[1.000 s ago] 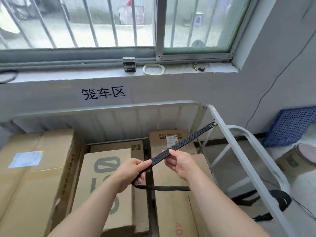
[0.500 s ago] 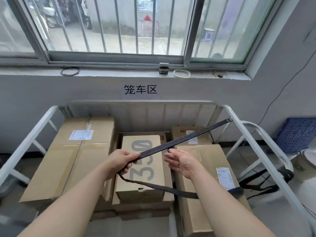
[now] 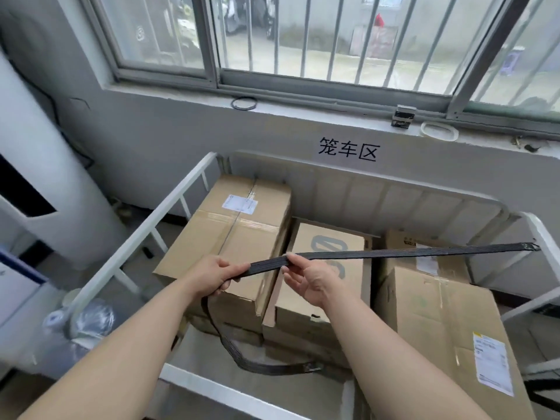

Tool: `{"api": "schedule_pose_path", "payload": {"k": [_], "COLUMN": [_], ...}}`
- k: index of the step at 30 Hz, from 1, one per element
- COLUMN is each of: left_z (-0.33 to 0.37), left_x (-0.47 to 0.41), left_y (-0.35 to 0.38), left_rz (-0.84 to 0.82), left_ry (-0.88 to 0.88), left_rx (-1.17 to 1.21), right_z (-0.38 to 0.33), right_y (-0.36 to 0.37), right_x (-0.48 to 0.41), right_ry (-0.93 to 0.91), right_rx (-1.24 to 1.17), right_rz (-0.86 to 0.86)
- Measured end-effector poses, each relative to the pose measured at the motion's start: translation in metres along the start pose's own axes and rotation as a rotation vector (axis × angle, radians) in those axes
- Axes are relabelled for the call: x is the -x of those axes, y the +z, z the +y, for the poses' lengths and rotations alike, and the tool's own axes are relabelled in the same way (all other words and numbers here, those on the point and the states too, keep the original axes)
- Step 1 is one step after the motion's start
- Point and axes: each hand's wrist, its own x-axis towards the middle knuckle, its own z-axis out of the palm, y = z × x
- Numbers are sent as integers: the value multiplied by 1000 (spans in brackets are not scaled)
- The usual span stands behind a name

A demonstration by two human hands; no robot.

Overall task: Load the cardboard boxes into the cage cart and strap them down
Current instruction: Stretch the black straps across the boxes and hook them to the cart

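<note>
- Both hands have carried the strap (image 3: 409, 254) leftward since the earlier frames. The left hand (image 3: 212, 277) now sits over the near edge of the big left box instead of the middle one, and the strap runs flatter.
- Loading looks done: the cardboard boxes (image 3: 242, 225) sit inside the cage cart (image 3: 142, 233), packed side by side from the left rail to the right side.
- Strapping is underway. The strap is pulled taut across the box tops, and its far end (image 3: 531, 246) is at the right rail.
- Left hand fingers are curled tight round the strap, gripping it.
- The right hand (image 3: 309, 283) is just right of it and pinches the strap lightly between thumb and forefinger; the other fingers are loose.
- A loose tail (image 3: 230, 347) drops from the left hand and curls along the near rail, ending in a small fitting (image 3: 313, 367) that isn't attached to anything visible.
- Left to do, probably: take the free end to the left rail, hook it and tighten.
- Hard to tell whether the far end is actually hooked on the right rail; it's small and blurred.
- The cart's right side is cut off by the frame edge.
- Lower box layers and the cart floor are hidden.
- Print on the middle box (image 3: 327, 244) is partly covered by the strap and the right hand.
</note>
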Motion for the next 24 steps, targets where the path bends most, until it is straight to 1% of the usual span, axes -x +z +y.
{"api": "schedule_pose_path", "payload": {"k": [4, 7, 9, 14, 17, 24], "left_z": [-23, -36, -48, -83, -104, -148], "left_x": [-3, -7, -15, -37, -52, -80], "left_y": [-35, -58, -86, -160, -198, -261], "left_rz": [70, 61, 65, 92, 106, 83], "left_ry": [5, 1, -11, -5, -31, -64], "left_rx": [12, 11, 37, -12, -34, -53], "right_z": [21, 34, 48, 77, 90, 131], "right_y": [49, 79, 108, 176, 212, 269], "right_x": [-18, -32, -47, -84, -103, -146], "right_ry": [40, 72, 91, 117, 135, 173], "right_rx": [56, 61, 52, -5, -31, -51], "right_rz": [-70, -82, -75, -58, -33, 11]}}
